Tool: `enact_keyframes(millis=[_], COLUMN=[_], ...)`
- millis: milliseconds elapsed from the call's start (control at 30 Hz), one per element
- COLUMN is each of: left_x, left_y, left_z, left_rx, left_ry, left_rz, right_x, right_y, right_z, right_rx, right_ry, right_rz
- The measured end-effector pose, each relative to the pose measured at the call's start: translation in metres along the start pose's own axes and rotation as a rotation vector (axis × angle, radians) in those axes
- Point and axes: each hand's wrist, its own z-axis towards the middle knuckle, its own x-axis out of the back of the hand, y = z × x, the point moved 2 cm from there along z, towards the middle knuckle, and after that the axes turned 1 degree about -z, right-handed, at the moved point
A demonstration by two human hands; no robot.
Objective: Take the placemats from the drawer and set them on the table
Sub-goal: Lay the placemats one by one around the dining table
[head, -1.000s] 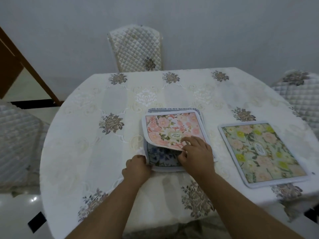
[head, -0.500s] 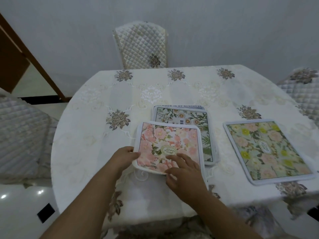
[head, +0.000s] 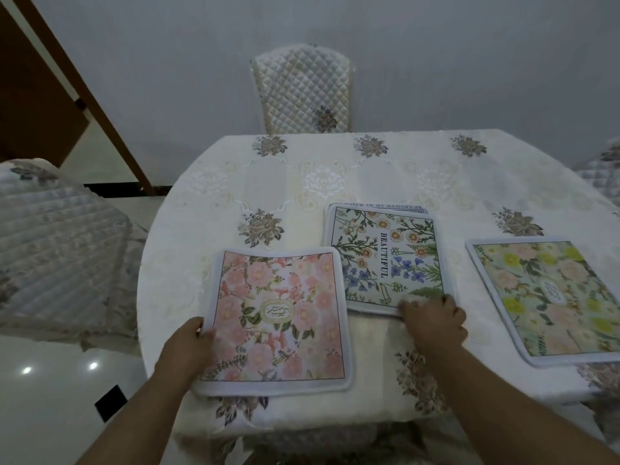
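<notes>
A pink floral placemat (head: 278, 317) lies flat near the table's front left edge, and my left hand (head: 188, 347) grips its left border. To its right sits a white placemat with blue and orange flowers and the word BEAUTIFUL (head: 385, 256), on top of at least one more mat whose lettered edge shows at the back. My right hand (head: 432, 320) pinches the front right corner of that stack. A green and yellow floral placemat (head: 550, 297) lies flat at the right side of the table (head: 322, 176).
The round table wears a cream embroidered cloth. A quilted chair (head: 302, 92) stands at the far side, another (head: 57, 243) at the left and one (head: 604, 172) at the right edge. A brown door frame (head: 84, 95) leans at the upper left.
The pink placemat came off the stack and moved left and toward me, now lying flat. My right hand left it and went to the front corner of the remaining stack.
</notes>
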Motion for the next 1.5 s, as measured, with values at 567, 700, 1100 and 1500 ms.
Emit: enact_keyframes(millis=[567,700,1100,1500], left_x=[-0.046,-0.069,-0.124,-0.130], left_y=[0.043,0.072,0.101,0.127], left_z=[0.015,0.007,0.017,0.017], left_rx=[-0.064,-0.123,-0.064,-0.097], left_ry=[0.027,0.014,-0.009,0.010], left_rz=[-0.274,-0.335,-0.495,-0.401], right_x=[0.026,0.034,0.060,0.065], right_y=[0.019,0.025,-0.015,-0.042], right_z=[0.122,0.152,0.195,0.139], right_rx=[-0.158,0.044,0.231,0.350], right_ry=[-0.135,-0.171,0.145,0.063], right_rz=[0.157,0.039,0.630,0.100])
